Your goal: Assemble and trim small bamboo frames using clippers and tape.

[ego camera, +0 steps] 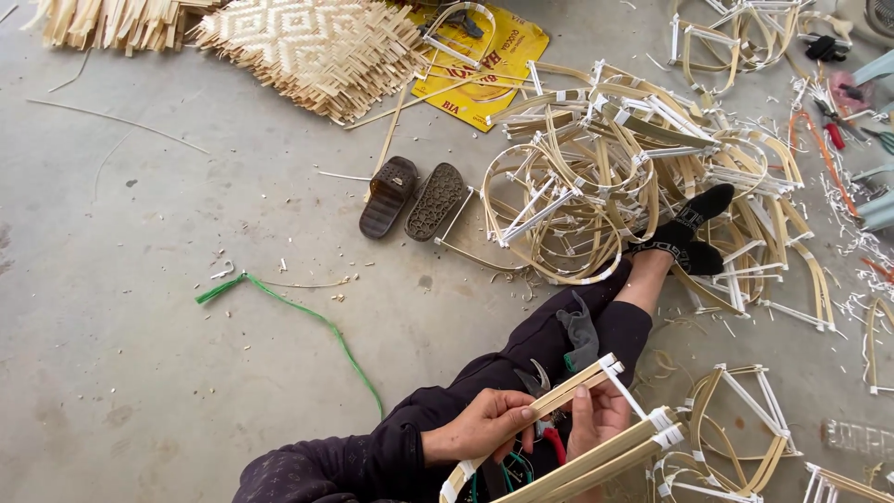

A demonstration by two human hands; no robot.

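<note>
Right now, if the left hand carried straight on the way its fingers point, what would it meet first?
The left hand points right along the bamboo frame, so it would probably meet the right hand first; depth is unclear.

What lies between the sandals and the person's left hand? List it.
In the head view, between the sandals and the left hand lies bare concrete floor with small shavings, then the person's dark trouser leg.

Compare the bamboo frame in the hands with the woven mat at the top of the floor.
The bamboo frame is an open skeleton of bent strips bound with white ties; the woven mat is a closed, flat weave with a diamond pattern. The frame is gripped by the left hand and right hand over the lap; the mat lies untouched on the concrete floor. Both are pale, straw-coloured strip material.
</note>
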